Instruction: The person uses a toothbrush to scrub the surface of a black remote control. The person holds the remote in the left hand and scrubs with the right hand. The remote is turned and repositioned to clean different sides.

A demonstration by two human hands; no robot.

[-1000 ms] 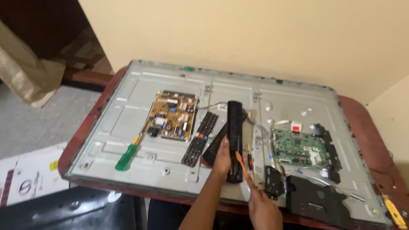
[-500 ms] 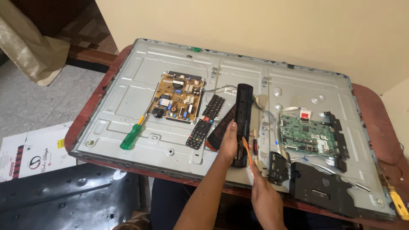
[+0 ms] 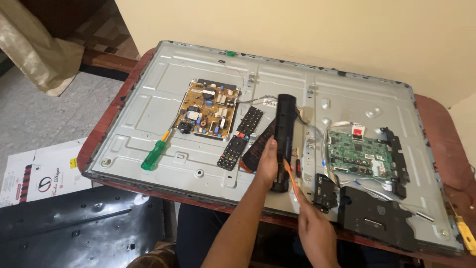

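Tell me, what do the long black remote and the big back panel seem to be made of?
Long black remote: likely plastic, smooth, slightly glossy, with a soft highlight; left hand steadies it. Back panel: apparently sheet metal, matte grey, with stamped ribs and screw holes.

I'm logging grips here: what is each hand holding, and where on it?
Left hand grips the long black remote near its lower end; right hand holds a thin orange tool by its lower end.

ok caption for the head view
Left hand steadies a black remote on a TV back panel; right hand pries with an orange tool.
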